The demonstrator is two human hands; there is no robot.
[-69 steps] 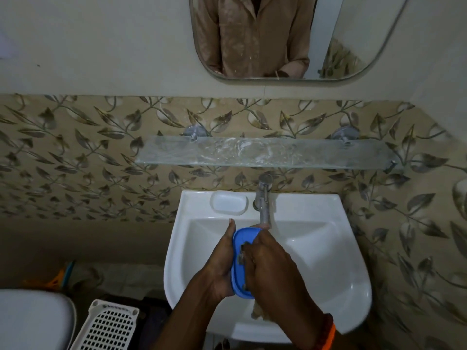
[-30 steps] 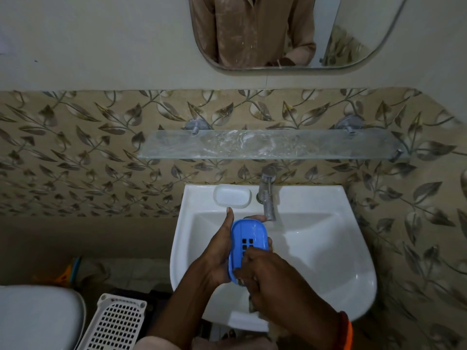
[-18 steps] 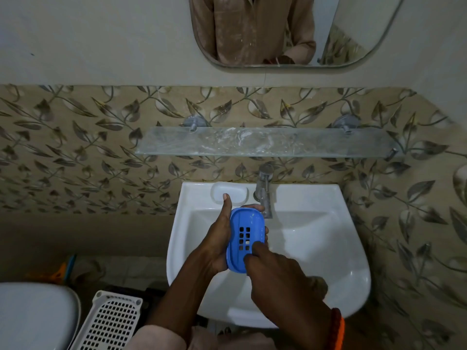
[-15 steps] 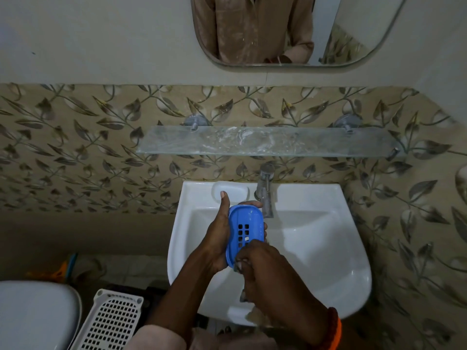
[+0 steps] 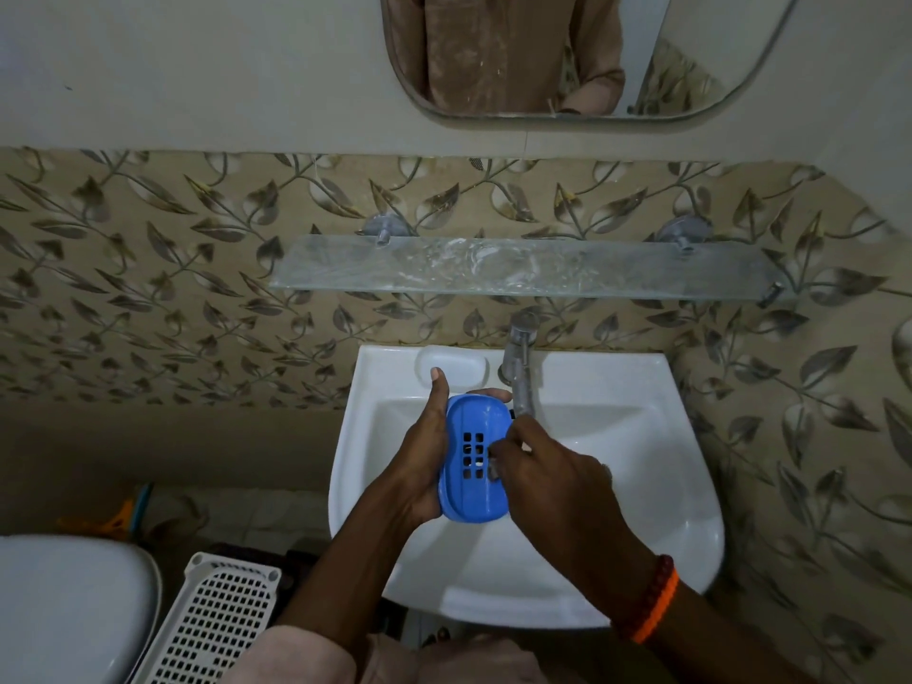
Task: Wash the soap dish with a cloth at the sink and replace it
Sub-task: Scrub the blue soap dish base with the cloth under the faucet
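A blue soap dish (image 5: 475,491) with a block of square holes is held over the white sink (image 5: 641,491), its slotted face turned up toward me. My left hand (image 5: 422,456) grips its left side, thumb pointing up toward the back of the sink. My right hand (image 5: 557,481) has its fingers bunched against the dish's right edge beside the holes. A small grey bit of cloth (image 5: 492,469) shows between those fingertips; the rest of the cloth is hidden under the hand.
The metal tap (image 5: 518,372) stands just behind the dish, with no water seen running. A moulded soap recess (image 5: 451,370) sits left of it. A glass shelf (image 5: 518,271) hangs above. A toilet (image 5: 64,609) and a white perforated basket (image 5: 222,624) are at lower left.
My right hand has moved from the dish's lower end up to its right edge by the holes. The dish has turned from edge-on to showing its slotted face.
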